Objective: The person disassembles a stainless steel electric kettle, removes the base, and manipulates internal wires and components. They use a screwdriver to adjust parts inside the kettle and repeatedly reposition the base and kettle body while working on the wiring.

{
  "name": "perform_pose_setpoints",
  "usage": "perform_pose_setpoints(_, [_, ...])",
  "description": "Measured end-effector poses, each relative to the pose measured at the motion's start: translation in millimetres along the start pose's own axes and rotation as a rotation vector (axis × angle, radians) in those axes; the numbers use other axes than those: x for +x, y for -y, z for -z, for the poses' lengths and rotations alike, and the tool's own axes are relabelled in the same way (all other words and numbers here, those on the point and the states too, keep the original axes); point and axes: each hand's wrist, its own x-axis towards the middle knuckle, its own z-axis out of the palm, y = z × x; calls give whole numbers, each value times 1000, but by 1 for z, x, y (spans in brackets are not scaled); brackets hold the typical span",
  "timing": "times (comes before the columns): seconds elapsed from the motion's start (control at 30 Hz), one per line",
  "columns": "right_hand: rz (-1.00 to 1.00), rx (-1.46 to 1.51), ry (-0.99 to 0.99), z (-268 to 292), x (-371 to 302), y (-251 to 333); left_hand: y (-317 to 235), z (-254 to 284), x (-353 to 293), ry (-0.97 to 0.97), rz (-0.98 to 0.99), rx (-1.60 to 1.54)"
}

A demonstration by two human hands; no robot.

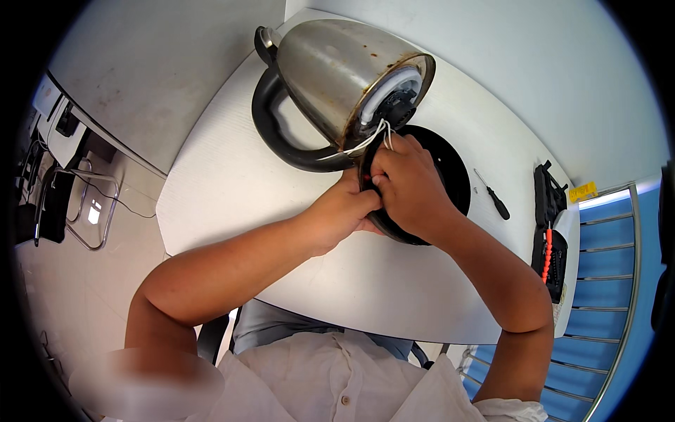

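Note:
A stainless steel electric kettle lies on its side on the white table, its black handle to the left and its opened underside facing right. Inside that underside sit white and black parts. Thin white wires run from there down to my hands. My left hand grips the rim of a black round kettle bottom cover, thumb on the near edge. My right hand is closed at the cover's left side, fingers pinched together; what they hold is hidden. A tiny red spot shows between the hands.
A black-handled screwdriver lies on the table to the right. Beyond it, at the table's right edge, is an open black tool case with a red-orange piece. A metal rail stands past that edge. Walls border the far side.

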Motion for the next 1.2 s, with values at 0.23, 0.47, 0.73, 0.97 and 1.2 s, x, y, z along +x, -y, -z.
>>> perform_pose_setpoints(0.23, [39, -55, 35, 12, 1, 2, -2, 1, 1, 32, 19, -23])
perform_pose_setpoints(0.47, [103, 44, -12, 50, -6, -6, 1, 3, 3, -29, 44, -58])
perform_pose_setpoints(0.73, [219, -221, -148, 30, -9, -13, -2, 0, 2, -10, 48, -51])
perform_pose_setpoints(0.97, [248, -284, -154, 22, -8, -16, 0, 2, 1, -25, 38, -62])
perform_pose_setpoints(1.2, [241, -253, -161, 20, -9, -18, 2, 3, 2, -16, 28, -105])
